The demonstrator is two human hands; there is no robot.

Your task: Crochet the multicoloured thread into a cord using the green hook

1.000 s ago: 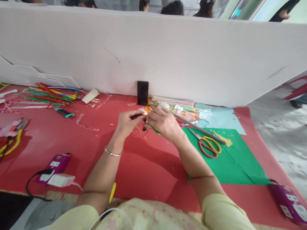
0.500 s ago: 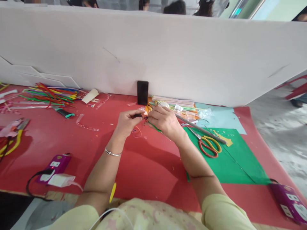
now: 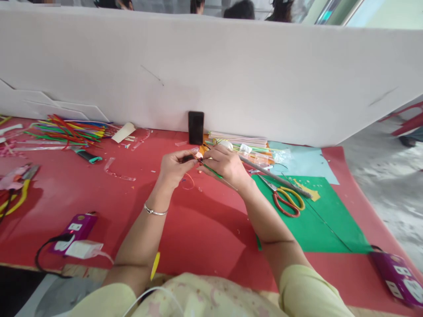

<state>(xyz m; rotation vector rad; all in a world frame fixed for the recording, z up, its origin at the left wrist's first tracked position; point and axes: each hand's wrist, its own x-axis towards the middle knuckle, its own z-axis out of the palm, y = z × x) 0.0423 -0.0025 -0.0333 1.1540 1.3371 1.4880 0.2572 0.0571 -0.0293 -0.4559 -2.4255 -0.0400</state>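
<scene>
My left hand (image 3: pixel 176 168) is closed, thumb and fingers pinching a small dark piece whose kind I cannot make out. Close beside it, my right hand (image 3: pixel 228 165) has bent fingers meeting the left fingertips. A thin green stem (image 3: pixel 213 171) with a wire-like end slants from the fingertips down under the right palm, and the right fingers rest around it. A thin orange loop (image 3: pixel 189 181) lies on the red table just below the hands. Part of what the fingers hold is hidden.
A black phone (image 3: pixel 196 127) leans on the white partition (image 3: pixel 231 75). Scissors (image 3: pixel 287 198) lie on a green sheet (image 3: pixel 317 229) beside a grey rod (image 3: pixel 277 177). Colourful pipe cleaners (image 3: pixel 71 132), a teal-handled cutter (image 3: pixel 88 156), yellow-handled pliers (image 3: pixel 20 196) and a purple box (image 3: pixel 74 233) are leftward.
My right fingers have spread and shifted slightly, so more of the green stem shows below them. The left hand has barely moved.
</scene>
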